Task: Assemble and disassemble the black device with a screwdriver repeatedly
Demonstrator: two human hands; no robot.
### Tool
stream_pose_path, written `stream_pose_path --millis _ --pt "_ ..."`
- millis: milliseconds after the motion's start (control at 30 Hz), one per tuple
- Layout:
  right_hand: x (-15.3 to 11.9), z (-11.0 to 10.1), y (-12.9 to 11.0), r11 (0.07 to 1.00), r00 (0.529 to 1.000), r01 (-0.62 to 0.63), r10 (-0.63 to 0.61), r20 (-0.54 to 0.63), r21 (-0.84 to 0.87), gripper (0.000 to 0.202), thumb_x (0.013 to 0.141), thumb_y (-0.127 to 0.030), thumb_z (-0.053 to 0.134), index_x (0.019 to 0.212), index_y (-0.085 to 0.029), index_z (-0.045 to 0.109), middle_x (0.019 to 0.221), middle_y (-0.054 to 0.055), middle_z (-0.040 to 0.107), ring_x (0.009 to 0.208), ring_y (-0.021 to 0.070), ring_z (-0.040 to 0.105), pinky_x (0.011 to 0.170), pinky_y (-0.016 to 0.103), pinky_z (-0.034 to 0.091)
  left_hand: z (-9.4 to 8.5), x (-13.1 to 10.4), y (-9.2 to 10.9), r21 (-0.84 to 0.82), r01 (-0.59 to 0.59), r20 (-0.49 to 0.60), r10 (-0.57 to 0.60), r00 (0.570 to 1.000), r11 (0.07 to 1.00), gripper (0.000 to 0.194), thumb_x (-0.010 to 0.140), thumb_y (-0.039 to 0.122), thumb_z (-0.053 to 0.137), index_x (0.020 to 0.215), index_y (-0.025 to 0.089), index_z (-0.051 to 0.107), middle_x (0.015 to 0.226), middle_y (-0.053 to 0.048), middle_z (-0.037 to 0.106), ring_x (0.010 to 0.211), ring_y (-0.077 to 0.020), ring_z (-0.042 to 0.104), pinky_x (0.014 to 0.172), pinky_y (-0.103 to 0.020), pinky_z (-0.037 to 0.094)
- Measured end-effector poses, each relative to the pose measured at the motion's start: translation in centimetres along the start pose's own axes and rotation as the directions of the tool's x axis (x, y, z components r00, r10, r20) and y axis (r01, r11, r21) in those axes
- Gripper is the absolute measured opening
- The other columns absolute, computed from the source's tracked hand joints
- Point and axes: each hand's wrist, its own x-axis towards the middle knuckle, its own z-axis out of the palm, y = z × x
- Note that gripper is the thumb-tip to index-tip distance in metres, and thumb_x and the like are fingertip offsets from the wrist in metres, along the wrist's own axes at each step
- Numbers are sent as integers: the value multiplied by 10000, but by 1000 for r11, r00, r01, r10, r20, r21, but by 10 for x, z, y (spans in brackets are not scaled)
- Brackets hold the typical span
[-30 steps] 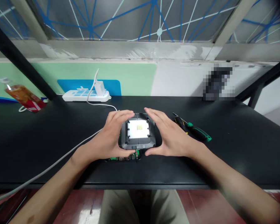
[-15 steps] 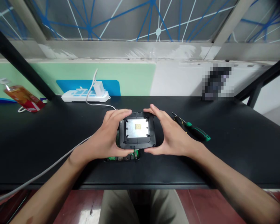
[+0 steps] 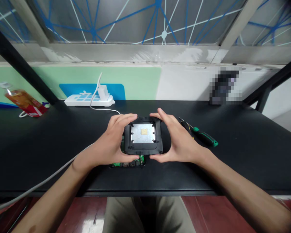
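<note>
Between my two hands is a black plastic casing cover (image 3: 157, 147), its inner side facing me. A silvery metal plate (image 3: 137, 135) with a small yellowish pad is fixed in its middle. My left hand (image 3: 109, 142) grips the left edge, fingers at the top corner and thumb at the bottom. My right hand (image 3: 180, 139) holds the right edge in the same way. Below the cover and partly hidden by it and my left hand, a green circuit board (image 3: 116, 164) in a black shell lies on the table, with ports along its near side.
A green-and-black screwdriver (image 3: 206, 137) lies right of my right hand beside another dark-handled tool (image 3: 186, 126). A white power strip (image 3: 89, 101) with a plugged-in charger stands at the back. Its white cable (image 3: 50, 176) crosses the left side. A drink bottle (image 3: 25, 102) leans far left.
Both hands keep their grip on the cover, which stays in almost the same place. Only a very slight shift of the view shows.
</note>
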Motion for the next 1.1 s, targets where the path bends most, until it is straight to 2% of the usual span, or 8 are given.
stream_pose_path --millis 233,367,500,633,767,867,1000,1100 --pt "5 3 -5 989 997 76 -77 -7 -129 1253 749 -641 733 1624 -195 -45 1530 232 457 1335 402 494 1017 635 515 1 0 2 116 -26 31 22 999 993 1141 726 584 847 1564 263 143 1527 -173 393 1439 -405 326 1235 -625 195" --pt "10 9 -7 962 984 172 -179 -15 -212 1218 790 -697 651 1621 -130 -35 1492 250 482 1321 383 505 1021 598 532 5 5 8 171 -57 46 50 998 984 1103 760 555 817 1571 261 130 1510 -169 425 1422 -409 378 1242 -647 110" --pt "15 12 -4 935 972 218 -234 -23 -280 1240 782 -771 593 1620 -104 -32 1458 255 500 1290 385 521 1023 584 535 7 14 15 258 -91 78 73 994 962 1060 785 558 774 1576 254 137 1504 -184 428 1393 -417 423 1229 -677 97" --pt "25 6 -5 933 976 201 -215 -17 -297 1238 793 -768 584 1617 -133 -86 1483 250 481 1307 401 508 1038 614 514 3 26 15 307 -115 83 93 992 945 1025 802 519 756 1570 196 159 1486 -218 433 1397 -428 408 1223 -667 152" --pt "35 -5 -2 957 982 174 -186 -30 -232 1219 803 -678 664 1621 -194 -100 1561 225 416 1396 396 458 1094 621 480 -2 36 4 194 -100 12 100 995 976 1085 749 431 826 1577 209 162 1492 -208 423 1382 -444 406 1160 -655 323" --pt "35 -7 6 991 988 110 -117 -101 -74 1361 684 -733 743 1618 -235 -112 1631 212 318 1479 410 379 1147 635 433 -1 38 -7 13 -89 -119 90 989 996 1211 692 480 889 1591 254 111 1530 -201 360 1396 -437 412 1147 -628 385" --pt "23 6 12 995 997 -7 15 -74 101 1423 630 -720 792 1616 -261 -126 1656 208 283 1500 407 366 1160 649 415 5 32 -13 -221 -40 -203 -6 979 974 1249 650 457 939 1582 303 123 1588 -180 270 1441 -421 391 1192 -598 368" --pt "14 20 7 974 996 -81 88 -28 211 1439 625 -695 814 1614 -261 -137 1653 210 297 1499 400 375 1163 649 413 7 29 -8 -386 -47 -206 -37 978 921 1247 639 410 955 1569 344 127 1571 -164 310 1444 -418 396 1178 -613 388"
